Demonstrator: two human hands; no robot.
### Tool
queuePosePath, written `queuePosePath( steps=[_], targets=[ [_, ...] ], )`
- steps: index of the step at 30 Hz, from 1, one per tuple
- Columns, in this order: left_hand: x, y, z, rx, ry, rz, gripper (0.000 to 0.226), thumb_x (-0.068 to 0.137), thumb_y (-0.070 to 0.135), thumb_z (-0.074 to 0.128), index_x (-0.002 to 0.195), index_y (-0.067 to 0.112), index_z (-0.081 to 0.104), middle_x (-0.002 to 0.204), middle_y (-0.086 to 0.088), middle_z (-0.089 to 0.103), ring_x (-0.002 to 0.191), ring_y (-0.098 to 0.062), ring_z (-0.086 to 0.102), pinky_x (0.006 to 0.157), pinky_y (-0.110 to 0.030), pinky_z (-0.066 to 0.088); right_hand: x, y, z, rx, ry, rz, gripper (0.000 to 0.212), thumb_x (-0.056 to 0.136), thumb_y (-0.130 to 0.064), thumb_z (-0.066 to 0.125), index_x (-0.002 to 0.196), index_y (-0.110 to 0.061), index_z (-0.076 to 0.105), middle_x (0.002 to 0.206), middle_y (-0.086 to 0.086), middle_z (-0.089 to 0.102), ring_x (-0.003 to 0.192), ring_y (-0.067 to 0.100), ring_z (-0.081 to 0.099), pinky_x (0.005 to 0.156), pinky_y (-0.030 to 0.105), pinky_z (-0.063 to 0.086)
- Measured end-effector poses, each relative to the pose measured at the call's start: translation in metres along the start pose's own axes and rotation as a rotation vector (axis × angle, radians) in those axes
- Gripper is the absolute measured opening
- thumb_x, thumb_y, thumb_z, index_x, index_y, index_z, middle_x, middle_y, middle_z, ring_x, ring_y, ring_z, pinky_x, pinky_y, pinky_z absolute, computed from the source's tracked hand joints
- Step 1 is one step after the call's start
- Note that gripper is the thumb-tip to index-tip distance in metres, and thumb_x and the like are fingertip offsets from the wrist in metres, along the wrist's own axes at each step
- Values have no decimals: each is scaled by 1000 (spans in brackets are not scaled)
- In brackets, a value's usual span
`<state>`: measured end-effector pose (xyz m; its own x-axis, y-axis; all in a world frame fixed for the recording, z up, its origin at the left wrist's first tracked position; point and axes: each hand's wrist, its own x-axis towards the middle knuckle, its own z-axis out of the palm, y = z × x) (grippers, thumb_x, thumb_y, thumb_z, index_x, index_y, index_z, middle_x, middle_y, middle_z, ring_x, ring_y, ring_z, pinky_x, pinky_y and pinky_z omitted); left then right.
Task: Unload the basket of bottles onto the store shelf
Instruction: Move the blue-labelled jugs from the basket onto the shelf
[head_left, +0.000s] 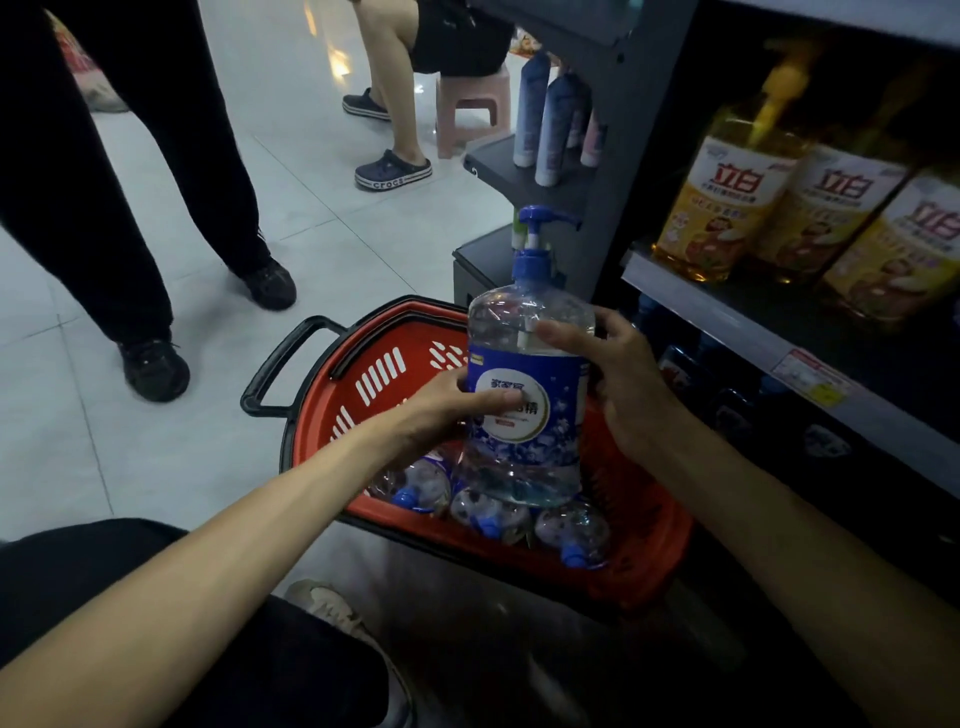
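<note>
Lifting one clear pump bottle (524, 384) upright above the red basket (644, 525), left hand (447, 410) and right hand (618, 374) both wrapped round it; several bottles (488, 512) remain inside, lower shelf (810, 400) apparently partly stocked.

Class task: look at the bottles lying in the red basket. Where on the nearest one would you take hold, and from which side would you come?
Probably grip the nearest lying bottle around its clear body, coming from above. It lies on its side in the basket, blue cap toward the person, walls close beside it, so only the top is open. Both the left hand and right hand now hold the upright bottle.
</note>
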<state>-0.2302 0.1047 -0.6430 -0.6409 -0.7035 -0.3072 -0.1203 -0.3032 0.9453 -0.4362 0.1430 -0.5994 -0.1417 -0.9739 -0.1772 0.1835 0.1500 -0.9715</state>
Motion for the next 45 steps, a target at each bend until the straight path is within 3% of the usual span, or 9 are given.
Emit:
queuePosePath(
  steps=[3,9,14,17,21,26,31,38,45],
  targets=[
    [-2,-7,20,-96,56,1,56,83,35,80,128,7,64,120,-15,75,112,-33,72,96,-42,59,-2,2,-4,70,-13,67,98,57,-44,98,138,-8,56,122,16,73,105,37,74,93,58,58],
    [-4,-10,43,-224,110,-2,68,73,35,87,131,8,63,123,-16,74,115,-35,71,99,-46,57,-16,5,-23,47,-100,73,92,66,-48,93,141,-19,51,128,13,70,113,37,71,99,62,53],
    [-4,3,54,-273,118,30,52,86,30,80,130,7,64,122,-17,74,114,-34,72,92,-38,60,-35,1,-45,-102,-199,107,72,73,-32,92,137,-26,58,126,5,72,115,29,70,100,53,55],
    [-4,9,55,-264,117,38,52,87,26,80,131,5,62,121,-17,74,113,-36,72,92,-40,60,-49,-1,-46,-272,-176,60,60,74,-25,90,127,-33,62,111,-10,76,102,8,73,80,27,61],
    [-5,17,58,-207,108,42,50,82,24,80,127,7,63,116,-13,76,107,-32,74,89,-38,61,-57,-9,-55,-307,-146,49,53,76,-24,89,121,-38,64,111,-13,76,100,4,73,78,23,61],
    [-7,30,67,-103,91,84,54,74,30,88,121,12,69,113,-9,78,106,-30,75,90,-41,61,-66,-22,-73,-211,-170,100,57,77,-23,87,127,-31,62,119,-3,76,110,19,73,98,48,57],
    [-11,45,75,-7,31,83,48,83,27,79,124,4,69,116,-14,77,109,-34,74,94,-44,59,-75,-27,-95,-25,-183,156,72,74,-17,87,139,-19,57,128,8,72,118,29,69,104,53,52],
    [-12,75,96,133,-145,113,42,91,20,72,132,11,66,127,-14,73,120,-36,69,104,-51,53,-112,-42,-122,115,-187,37,64,80,-1,72,140,-14,55,131,11,70,119,30,69,88,40,61],
    [4,106,155,334,-241,151,35,90,30,70,123,18,69,117,-3,78,108,-23,75,89,-33,61,-147,-44,-162,85,-33,-104,57,87,3,70,139,-16,56,130,7,71,118,29,69,86,39,61]
  ],
)
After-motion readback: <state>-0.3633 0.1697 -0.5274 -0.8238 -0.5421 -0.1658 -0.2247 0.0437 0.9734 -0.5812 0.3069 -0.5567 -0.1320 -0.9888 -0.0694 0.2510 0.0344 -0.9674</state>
